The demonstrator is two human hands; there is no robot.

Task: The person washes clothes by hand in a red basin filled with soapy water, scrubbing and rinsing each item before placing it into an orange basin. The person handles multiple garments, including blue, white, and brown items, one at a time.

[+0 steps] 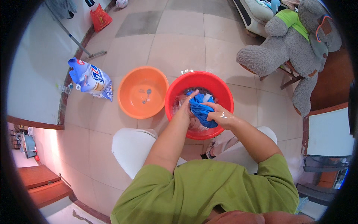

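Note:
Over a red plastic basin (227, 98) that holds water, a bunched, wet blue cloth (202, 107) is held between both hands. My left hand (190, 104) presses against the cloth's left side with its thumb pointing up. From the right, my right hand (219, 114) grips the cloth with bent fingers. A small white part shows at the top of the cloth. An orange plastic basin (134, 105) stands directly left of the red one, with a printed picture on its bottom.
A blue bag of washing powder (93, 79) stands left of the orange basin, near a clear plastic bottle (65, 89). A mop or squeegee (72, 37) leans on the wall. A large grey teddy bear (296, 50) lies at the right. Water drops wet the floor tiles behind the red basin.

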